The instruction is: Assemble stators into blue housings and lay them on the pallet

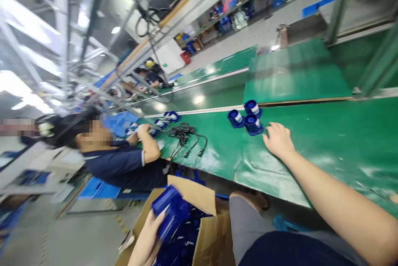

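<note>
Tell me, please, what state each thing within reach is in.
Left hand: closed around a blue part, held over the box.
Right hand: open and empty, beside three blue parts.
Three blue parts: standing upright, grouped closely on the green table.
Cardboard box: open, flaps spread, with many blue parts inside.
Black cables: loosely tangled in a heap.

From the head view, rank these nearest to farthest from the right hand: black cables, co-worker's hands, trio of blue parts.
Nearest to the right hand first:
1. Trio of blue parts, just left of it
2. Black cables, farther left
3. Co-worker's hands, left beyond the cables
</note>
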The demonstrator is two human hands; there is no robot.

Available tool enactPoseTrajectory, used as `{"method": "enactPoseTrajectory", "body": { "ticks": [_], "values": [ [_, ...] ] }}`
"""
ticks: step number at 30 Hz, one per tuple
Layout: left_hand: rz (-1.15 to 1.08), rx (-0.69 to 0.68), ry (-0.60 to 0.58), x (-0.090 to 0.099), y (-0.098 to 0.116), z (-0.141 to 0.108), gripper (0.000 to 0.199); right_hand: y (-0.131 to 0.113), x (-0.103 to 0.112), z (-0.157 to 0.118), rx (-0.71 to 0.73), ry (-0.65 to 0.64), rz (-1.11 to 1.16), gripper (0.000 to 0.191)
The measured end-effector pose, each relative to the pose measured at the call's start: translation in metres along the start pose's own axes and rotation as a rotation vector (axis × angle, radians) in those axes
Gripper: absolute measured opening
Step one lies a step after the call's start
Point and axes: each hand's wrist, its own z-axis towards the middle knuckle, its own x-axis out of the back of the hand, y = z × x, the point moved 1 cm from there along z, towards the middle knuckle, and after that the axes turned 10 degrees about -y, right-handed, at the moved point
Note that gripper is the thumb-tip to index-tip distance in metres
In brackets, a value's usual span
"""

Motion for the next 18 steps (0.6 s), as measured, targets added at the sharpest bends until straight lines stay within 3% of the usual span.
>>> {"method": "enactPoseTrajectory", "body": {
  "ticks": [2,4,7,10,12,14,16,18],
  "values": [
    [-0.036,-0.115,-0.232,-0.029,0.025,0.015,0.076,0.004,-0.004,0.002,0.014,0.031,0.065,0.036],
    [0.052,-0.230,-0.496,-0.073,0.057,0.029,0.082,0.008,-0.006,0.005,0.018,0.070,0.180,0.038],
    [0.312,-0.418,-0.819,-0.161,0.103,0.043,0.082,0.015,-0.002,0.014,-0.022,0.100,0.477,0.047],
    [0.686,-0.763,-0.945,-0.257,0.132,0.050,0.078,0.031,0.014,0.023,-0.078,0.020,1.028,0.061],
    [0.997,-0.890,-0.979,-0.313,0.139,0.053,0.077,0.047,0.032,0.026,-0.106,-0.096,1.375,0.070],
    [1.255,-1.001,-0.897,-0.354,0.140,0.056,0.076,0.064,0.051,0.023,-0.145,-0.182,1.538,0.075],
    [1.333,-1.173,-0.745,-0.378,0.135,0.058,0.071,0.082,0.066,0.020,-0.196,-0.214,1.530,0.074],
    [1.248,-1.339,-0.612,-0.387,0.122,0.061,0.066,0.099,0.075,0.017,-0.226,-0.167,1.396,0.067]
  ]
}}
